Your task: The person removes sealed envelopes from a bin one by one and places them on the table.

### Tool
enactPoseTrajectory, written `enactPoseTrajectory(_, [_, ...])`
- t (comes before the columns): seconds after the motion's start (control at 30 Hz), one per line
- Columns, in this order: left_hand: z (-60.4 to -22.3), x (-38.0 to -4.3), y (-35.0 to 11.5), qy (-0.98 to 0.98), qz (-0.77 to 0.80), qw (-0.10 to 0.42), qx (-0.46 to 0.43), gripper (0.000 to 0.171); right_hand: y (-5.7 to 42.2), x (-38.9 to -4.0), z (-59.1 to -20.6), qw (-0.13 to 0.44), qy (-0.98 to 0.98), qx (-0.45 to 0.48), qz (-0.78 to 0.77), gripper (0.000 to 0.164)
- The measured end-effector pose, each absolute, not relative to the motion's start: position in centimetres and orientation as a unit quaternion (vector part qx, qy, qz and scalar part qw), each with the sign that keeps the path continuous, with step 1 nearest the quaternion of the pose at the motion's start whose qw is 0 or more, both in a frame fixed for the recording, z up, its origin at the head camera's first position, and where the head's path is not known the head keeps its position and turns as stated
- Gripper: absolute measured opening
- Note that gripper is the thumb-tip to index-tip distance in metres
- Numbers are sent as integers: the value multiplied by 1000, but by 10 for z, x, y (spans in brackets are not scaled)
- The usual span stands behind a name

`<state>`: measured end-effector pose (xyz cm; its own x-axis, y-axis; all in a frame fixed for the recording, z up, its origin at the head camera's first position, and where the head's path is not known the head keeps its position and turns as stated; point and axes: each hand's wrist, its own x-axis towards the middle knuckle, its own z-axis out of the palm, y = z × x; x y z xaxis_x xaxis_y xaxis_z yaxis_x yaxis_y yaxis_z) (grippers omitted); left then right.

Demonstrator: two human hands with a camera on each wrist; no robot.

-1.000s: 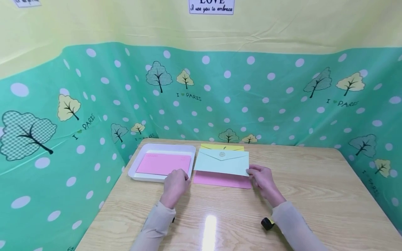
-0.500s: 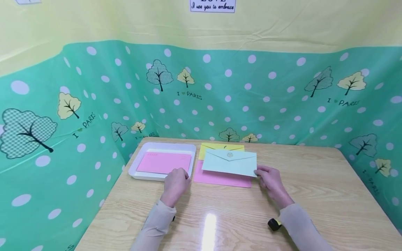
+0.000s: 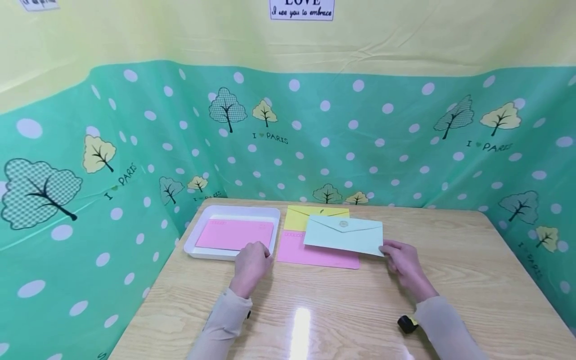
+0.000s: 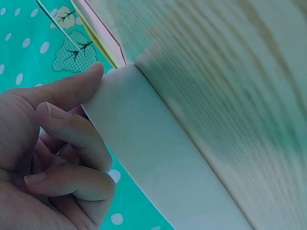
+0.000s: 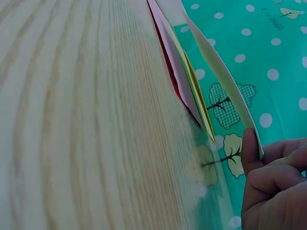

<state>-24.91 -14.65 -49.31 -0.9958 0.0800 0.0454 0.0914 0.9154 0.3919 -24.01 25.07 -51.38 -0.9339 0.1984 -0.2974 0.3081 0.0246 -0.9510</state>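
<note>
Right hand (image 3: 404, 263) pinched one corner of the green envelope (image 3: 344, 237) above a pink envelope (image 3: 315, 256) and yellow envelope (image 3: 298, 219); left hand (image 3: 252, 262) gripped the edge of the tray (image 3: 254, 213).

- A curtained-off, booth-like spot; whether in a home, office or lab, I cannot tell.
- Printed cloth (image 3: 333, 155), yellow above green, hangs behind and on both sides of the wood-grain bench (image 3: 459, 265).
- Pale dots (image 3: 325, 105), trees (image 3: 227, 110) and "PARIS" lettering (image 3: 276, 139) decorate it.
</note>
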Motion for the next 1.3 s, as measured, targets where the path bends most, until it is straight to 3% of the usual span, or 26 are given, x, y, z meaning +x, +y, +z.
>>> enactPoseTrajectory(1.3, [-495,-250,-146,-977,-211,9,-36,12,330,-224,-513,39,738,188,-647,61])
